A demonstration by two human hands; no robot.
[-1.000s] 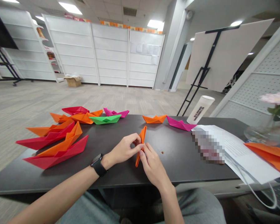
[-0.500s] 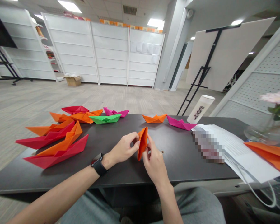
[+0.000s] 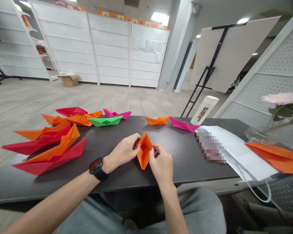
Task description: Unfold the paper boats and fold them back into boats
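Observation:
Between my two hands an orange folded paper [image 3: 144, 155] is spread into a diamond-shaped pocket, its hollow facing me, above the dark table. My left hand [image 3: 125, 150], with a black watch on the wrist, pinches its left edge between thumb and fingers. On the opposite edge my right hand [image 3: 161, 163] is closed in a pinch too. Beyond them lie an orange paper boat [image 3: 158, 120] and a magenta paper boat [image 3: 185, 124]. A green paper boat [image 3: 105, 121] rests further left.
Several red and orange paper boats [image 3: 51, 160] crowd the table's left side. To the right are a white cylinder [image 3: 205, 110], white paper sheets [image 3: 236, 148], a white cable [image 3: 268, 191], a pixelated patch, orange paper [image 3: 275, 157] and a glass vase with a pink flower [image 3: 283, 98].
The orange paper has been pulled wider, from a narrow, nearly edge-on shape to an open diamond. Both hands still grip its sides. The whole view has shifted slightly.

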